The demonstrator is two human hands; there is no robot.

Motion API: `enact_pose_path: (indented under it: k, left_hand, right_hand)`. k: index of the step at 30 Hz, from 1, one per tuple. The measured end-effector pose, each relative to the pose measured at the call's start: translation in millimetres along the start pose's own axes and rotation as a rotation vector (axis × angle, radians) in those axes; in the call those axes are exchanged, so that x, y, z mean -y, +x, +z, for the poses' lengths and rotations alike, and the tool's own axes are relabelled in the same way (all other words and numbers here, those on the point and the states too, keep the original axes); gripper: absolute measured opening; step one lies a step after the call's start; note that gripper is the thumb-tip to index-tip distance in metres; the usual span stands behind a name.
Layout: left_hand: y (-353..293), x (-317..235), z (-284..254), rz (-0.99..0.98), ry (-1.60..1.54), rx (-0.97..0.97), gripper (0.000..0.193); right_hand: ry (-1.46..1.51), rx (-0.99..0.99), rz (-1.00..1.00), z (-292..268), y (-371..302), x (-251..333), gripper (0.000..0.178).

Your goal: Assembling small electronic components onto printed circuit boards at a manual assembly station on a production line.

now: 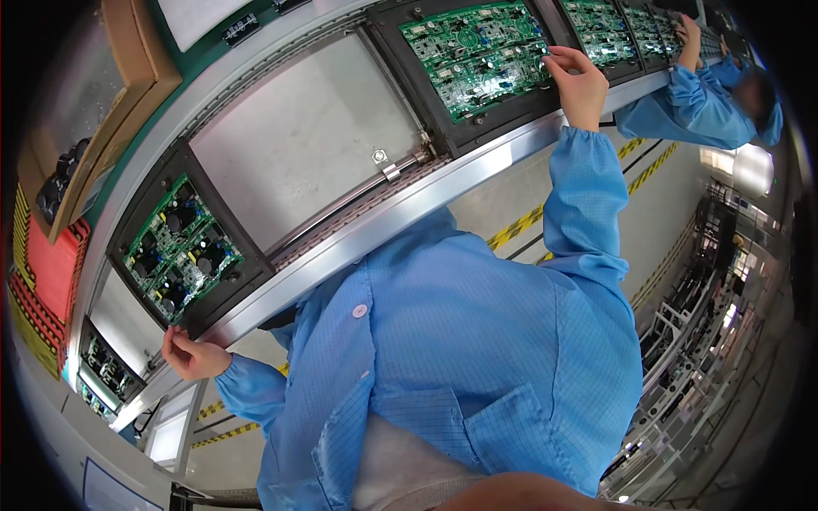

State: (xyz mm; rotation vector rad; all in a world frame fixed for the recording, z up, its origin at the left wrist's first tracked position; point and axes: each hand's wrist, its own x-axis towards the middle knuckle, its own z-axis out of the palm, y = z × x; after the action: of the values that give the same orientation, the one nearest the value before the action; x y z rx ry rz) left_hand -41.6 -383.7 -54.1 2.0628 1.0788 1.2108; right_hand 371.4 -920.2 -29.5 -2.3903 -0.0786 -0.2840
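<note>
My right hand (581, 89) is over the right edge of a large green circuit board (477, 60), which lies in a black carrier frame (490, 123). Its thumb and forefinger are pinched together, and anything between them is too small to make out. Farther left, a second green circuit board (183, 243) with dark round components sits in its own black frame (234, 294). Close to that frame's near corner is my left hand (196, 356), fingers curled together; whatever they may hold is hidden. Both arms are in blue sleeves.
The frames ride on a conveyor with a metal front rail (358, 234). More boards (596, 30) line up to the right, where a co-worker's hand (688, 41) reaches over. A cardboard box (128, 94) with black parts and a red bin (55, 268) stand at the far left.
</note>
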Motion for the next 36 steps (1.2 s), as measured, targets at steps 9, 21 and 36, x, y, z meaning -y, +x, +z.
enact_pose_path:
  k: [9,21,36]
  left_hand:
    - [-1.0,2.0,0.4,0.002,0.02,0.033,0.014]
    - [-6.0,-3.9,2.9,-0.017,0.017,0.041,0.013]
    - [-5.0,-9.6,14.4,0.008,-0.056,0.0,0.014]
  right_hand:
    - [-0.001,-0.066,0.01,12.8,-2.0,-1.3,0.018]
    - [-0.133,-0.084,-0.038,15.4,-3.7,-0.2,0.018]
    - [-0.337,-0.08,-0.055,22.4,5.4,10.0,0.017]
